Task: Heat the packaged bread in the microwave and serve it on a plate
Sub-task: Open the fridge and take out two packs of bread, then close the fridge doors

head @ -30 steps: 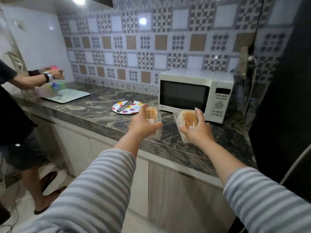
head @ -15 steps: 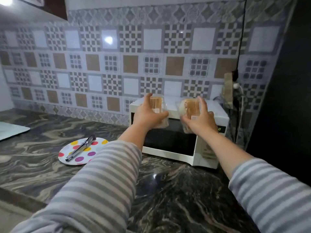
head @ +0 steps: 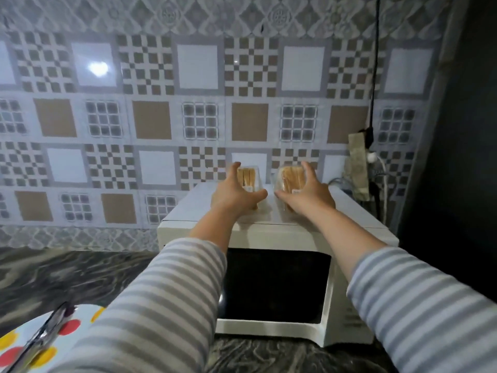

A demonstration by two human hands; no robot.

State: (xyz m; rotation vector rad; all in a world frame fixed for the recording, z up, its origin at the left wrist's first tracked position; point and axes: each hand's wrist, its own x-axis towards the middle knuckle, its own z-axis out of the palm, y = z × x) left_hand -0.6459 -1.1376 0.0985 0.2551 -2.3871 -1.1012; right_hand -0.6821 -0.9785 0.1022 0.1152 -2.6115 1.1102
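Note:
Two clear packs of sliced bread stand on top of the white microwave (head: 185, 211), whose dark door is closed. My left hand (head: 232, 199) holds the left bread pack (head: 248, 175) between thumb and fingers. The right bread pack (head: 289, 175) sits a little apart from it, and my right hand (head: 309, 196) holds it the same way. Both packs touch the microwave's top. A polka-dot plate (head: 16, 343) lies at the lower left on the counter, partly cut off by the frame.
Metal tongs (head: 45, 335) rest on the plate. The dark marbled counter (head: 67, 278) runs left of the microwave. A wall socket strip with plugs and cables (head: 359, 168) hangs behind the microwave's right side. A tall dark surface (head: 462, 157) stands at the right.
I have stepped closer to the microwave. Both hands rose and carried the bread packs from in front of it up onto its top.

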